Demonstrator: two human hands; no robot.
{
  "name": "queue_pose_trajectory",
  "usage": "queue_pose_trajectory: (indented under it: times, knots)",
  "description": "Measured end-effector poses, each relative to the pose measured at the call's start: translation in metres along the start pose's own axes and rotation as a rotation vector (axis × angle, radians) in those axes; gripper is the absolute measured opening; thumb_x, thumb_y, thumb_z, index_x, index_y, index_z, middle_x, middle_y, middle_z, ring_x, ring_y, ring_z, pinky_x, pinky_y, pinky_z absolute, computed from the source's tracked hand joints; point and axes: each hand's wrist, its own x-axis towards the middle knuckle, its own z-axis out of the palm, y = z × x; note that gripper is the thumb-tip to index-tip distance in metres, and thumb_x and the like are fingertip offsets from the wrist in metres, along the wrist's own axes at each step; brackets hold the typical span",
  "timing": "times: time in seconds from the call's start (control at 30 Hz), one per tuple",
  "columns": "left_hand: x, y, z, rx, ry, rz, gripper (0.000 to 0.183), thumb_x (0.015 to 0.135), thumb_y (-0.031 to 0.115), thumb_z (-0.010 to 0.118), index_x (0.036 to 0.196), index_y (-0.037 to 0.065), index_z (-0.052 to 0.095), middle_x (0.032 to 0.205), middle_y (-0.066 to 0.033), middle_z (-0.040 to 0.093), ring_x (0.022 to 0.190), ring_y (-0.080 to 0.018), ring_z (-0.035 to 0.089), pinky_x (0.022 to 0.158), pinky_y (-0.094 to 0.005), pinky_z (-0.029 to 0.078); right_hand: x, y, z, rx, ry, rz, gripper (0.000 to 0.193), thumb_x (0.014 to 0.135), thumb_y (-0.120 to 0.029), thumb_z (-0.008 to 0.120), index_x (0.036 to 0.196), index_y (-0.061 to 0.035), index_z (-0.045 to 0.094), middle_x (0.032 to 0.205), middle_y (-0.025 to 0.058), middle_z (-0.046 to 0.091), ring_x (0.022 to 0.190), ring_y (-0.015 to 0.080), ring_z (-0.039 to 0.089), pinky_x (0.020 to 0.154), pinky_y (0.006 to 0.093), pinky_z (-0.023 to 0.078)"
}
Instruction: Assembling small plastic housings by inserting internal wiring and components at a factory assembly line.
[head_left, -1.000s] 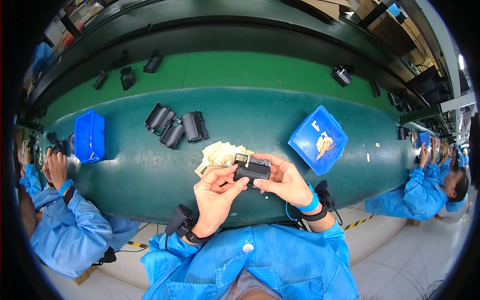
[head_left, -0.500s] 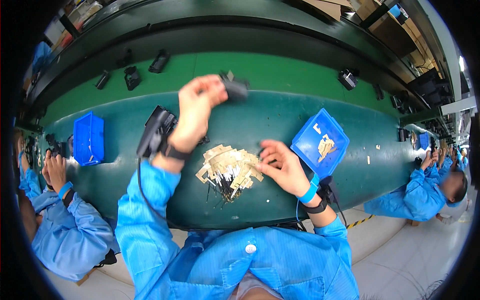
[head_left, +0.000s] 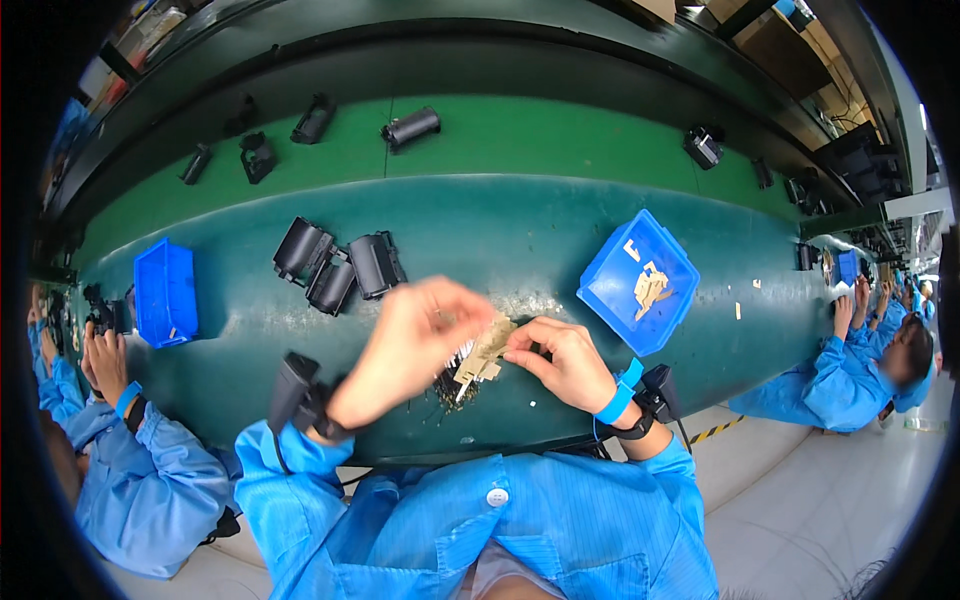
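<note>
Beige pieces (head_left: 483, 360), heaped on the tabletop (head_left: 510, 225) close to its near edge, right between the hands! In came the right hand (head_left: 570, 362), thumb and forefinger drawn together at the heap's right side, though whether they had pinched one, I couldn't tell. Over the other side hung the left hand (head_left: 425, 325), blurred, so no telling whether its fingers were open or gripping. And here was the danger: pieces overlapped and dark leads (head_left: 453, 396) poked out beneath, so a tug on one could have dragged out its neighbour or bent a lead. Clashing fingers might have scattered the lot over the near edge. Farther out, three black housings (head_left: 376, 265) sat bunched toward the far edge, where a sweeping left forearm could have knocked them. To the containers! The right bin (head_left: 612, 318), beyond the right hand, carried a cluster of cut-outs (head_left: 650, 288); the left bin (head_left: 165, 285), well off to the left, showed what seemed a small scrap (head_left: 173, 332) at its near corner.
</note>
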Motion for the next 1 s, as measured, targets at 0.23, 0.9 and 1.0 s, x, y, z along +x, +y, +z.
queue_pose_trajectory:
  times: [0.23, 0.9, 1.0]
  knots:
    - [-0.025, 0.006, 0.023, -0.019, -0.046, -0.183, 0.015, 0.083, 0.004, 0.065, 0.095, -0.005, 0.066, 0.085, -0.0065, 0.067, 0.077, -0.0100, 0.063, 0.069, -0.0219, 0.052, -0.002, -0.024, -0.005, 0.232, 0.068, 0.081, 0.011, 0.077, -0.008, 0.071, 0.085, -0.0022, 0.066, 0.076, 0.0059, 0.063, 0.060, 0.0118, 0.055, 0.056, 0.0254, 0.045]
    - [-0.046, -0.001, 0.050, -0.504, 0.221, -0.065, 0.014, 0.085, -0.001, 0.062, 0.097, -0.006, 0.061, 0.088, -0.0098, 0.065, 0.080, -0.0134, 0.063, 0.074, -0.0241, 0.052, -0.016, -0.042, 0.007, -0.070, 0.478, -0.177, 0.017, 0.069, -0.008, 0.074, 0.085, -0.0040, 0.070, 0.083, 0.0067, 0.064, 0.075, 0.0215, 0.058, 0.068, 0.0322, 0.044]
    - [-0.046, -0.003, 0.056, -0.547, 0.240, -0.003, 0.013, 0.086, -0.002, 0.060, 0.097, -0.007, 0.061, 0.090, -0.0093, 0.065, 0.081, -0.0127, 0.062, 0.075, -0.0243, 0.052, -0.017, -0.043, 0.008, 0.001, 0.463, -0.132, 0.016, 0.070, -0.005, 0.073, 0.085, -0.0022, 0.070, 0.082, 0.0089, 0.066, 0.073, 0.0225, 0.060, 0.068, 0.0312, 0.047]
